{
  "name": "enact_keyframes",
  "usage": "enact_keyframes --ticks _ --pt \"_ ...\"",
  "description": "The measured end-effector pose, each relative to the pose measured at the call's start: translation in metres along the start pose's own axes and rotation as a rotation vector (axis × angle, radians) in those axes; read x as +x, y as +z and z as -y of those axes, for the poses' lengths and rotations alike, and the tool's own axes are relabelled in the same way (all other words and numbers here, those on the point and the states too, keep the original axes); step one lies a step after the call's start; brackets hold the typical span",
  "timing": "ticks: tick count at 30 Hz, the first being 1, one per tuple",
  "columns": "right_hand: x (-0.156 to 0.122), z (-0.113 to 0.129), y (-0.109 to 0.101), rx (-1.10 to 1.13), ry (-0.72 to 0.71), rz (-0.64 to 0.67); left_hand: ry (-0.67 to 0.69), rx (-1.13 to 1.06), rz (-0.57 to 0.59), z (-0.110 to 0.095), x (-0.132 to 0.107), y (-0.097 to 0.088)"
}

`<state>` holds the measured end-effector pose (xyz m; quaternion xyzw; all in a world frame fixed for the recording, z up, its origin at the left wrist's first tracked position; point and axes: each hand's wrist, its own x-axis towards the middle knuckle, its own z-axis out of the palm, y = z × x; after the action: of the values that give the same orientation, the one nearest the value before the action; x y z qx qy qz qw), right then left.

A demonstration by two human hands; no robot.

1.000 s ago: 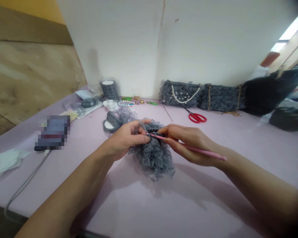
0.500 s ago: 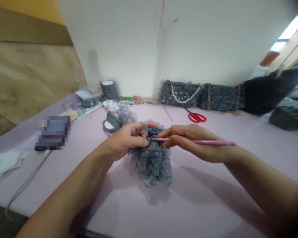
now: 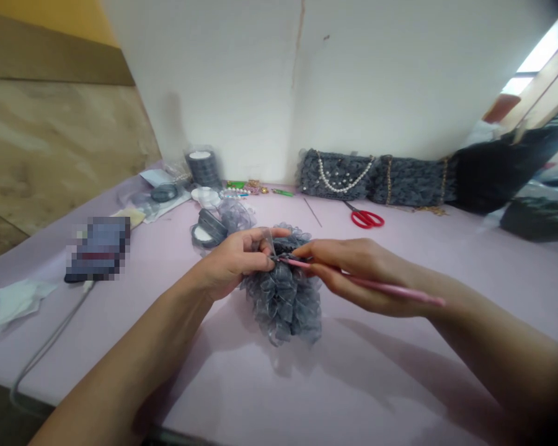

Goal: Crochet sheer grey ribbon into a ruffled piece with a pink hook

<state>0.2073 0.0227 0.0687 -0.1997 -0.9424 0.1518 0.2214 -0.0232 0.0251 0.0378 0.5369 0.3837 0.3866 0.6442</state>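
Note:
A ruffled grey ribbon piece (image 3: 286,300) hangs just above the lilac table (image 3: 353,384) between my hands. My left hand (image 3: 235,260) is closed, pinching its top edge and a strand of sheer ribbon. My right hand (image 3: 358,269) is closed round a thin pink crochet hook (image 3: 376,285), whose tip meets the ribbon beside my left fingertips. The hook's rear end slopes down to the right over my wrist.
Ribbon spools (image 3: 204,166) and a round case (image 3: 207,228) lie behind my left hand. Red scissors (image 3: 366,218), two grey ruffled bags (image 3: 376,178) with pearl and chain straps, and dark bags (image 3: 506,173) line the wall. A blurred phone (image 3: 100,248) with cable and a tissue (image 3: 18,298) lie left.
The hook's rear end has swung from level back down to the right. The ribbon piece has shifted slightly; both hands keep their grip.

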Motion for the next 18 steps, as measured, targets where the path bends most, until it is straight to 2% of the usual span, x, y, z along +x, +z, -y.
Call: enact_keyframes --ticks 4,7,9,13,18 --pt "0.003 0.000 -0.003 0.255 0.148 0.041 -0.001 -0.045 0.042 -0.002 -0.002 0.001" --pt "0.006 0.002 0.009 0.361 0.251 -0.081 -0.068 -0.145 0.141 0.001 -0.003 0.006" --pt "0.008 0.002 0.019 0.413 0.334 -0.187 -0.093 -0.204 0.166 0.005 -0.001 0.008" --pt "0.011 0.001 0.029 0.467 0.428 -0.268 -0.060 -0.103 0.092 0.008 0.001 0.006" --pt "0.012 -0.002 0.025 0.482 0.466 -0.305 0.021 0.110 0.035 0.001 0.002 -0.007"
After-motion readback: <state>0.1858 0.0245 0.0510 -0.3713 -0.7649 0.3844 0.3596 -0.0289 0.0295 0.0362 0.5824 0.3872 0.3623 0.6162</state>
